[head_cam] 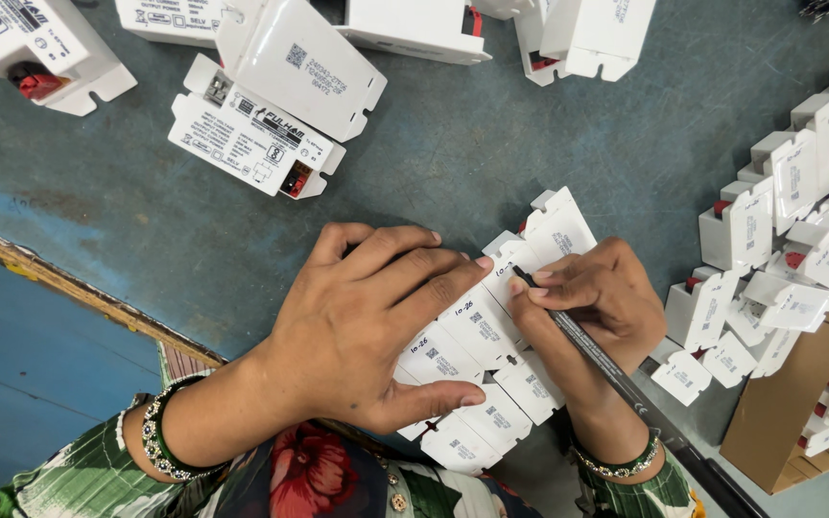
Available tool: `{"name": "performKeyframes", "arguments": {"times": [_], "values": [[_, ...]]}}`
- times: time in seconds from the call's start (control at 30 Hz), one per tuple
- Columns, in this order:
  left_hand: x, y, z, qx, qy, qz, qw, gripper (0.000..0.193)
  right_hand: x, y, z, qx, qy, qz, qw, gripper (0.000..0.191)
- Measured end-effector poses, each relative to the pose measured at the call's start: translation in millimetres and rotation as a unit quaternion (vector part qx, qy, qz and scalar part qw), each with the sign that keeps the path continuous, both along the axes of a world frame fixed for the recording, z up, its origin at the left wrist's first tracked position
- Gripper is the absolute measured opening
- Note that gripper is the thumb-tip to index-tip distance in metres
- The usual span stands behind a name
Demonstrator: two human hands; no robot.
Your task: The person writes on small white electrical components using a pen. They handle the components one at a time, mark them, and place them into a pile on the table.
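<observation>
A row of small white plastic boxes with printed labels lies side by side on the teal table. My left hand lies flat across the row and presses it down, fingers spread. My right hand grips a black pen whose tip touches the top of one box near the far end of the row. Short handwritten marks show on several nearer boxes.
Larger white boxes with red connectors lie at the back of the table. A pile of small white boxes sits at the right, partly over a brown cardboard box. The table's worn edge runs at the left.
</observation>
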State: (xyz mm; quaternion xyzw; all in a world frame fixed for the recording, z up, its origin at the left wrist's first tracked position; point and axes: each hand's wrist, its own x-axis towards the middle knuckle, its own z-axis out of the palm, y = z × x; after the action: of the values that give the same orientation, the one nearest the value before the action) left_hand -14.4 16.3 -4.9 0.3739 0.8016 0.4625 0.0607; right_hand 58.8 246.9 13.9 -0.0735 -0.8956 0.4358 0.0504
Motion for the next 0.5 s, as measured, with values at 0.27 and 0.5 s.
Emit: {"name": "performKeyframes", "arguments": {"times": [0.27,0.5], "values": [[1.4,-0.7,0.4,0.0,-0.004,0.002,1.0,0.078,2.2,0.5,-1.9,-0.028,0.011,0.004,1.0,0.022],[3.4,0.3,-1.9,0.001,-0.002,0.002,1.0,0.079,1.8,1.7,-1.9,-0.022,0.012,-0.006,1.0,0.023]]}}
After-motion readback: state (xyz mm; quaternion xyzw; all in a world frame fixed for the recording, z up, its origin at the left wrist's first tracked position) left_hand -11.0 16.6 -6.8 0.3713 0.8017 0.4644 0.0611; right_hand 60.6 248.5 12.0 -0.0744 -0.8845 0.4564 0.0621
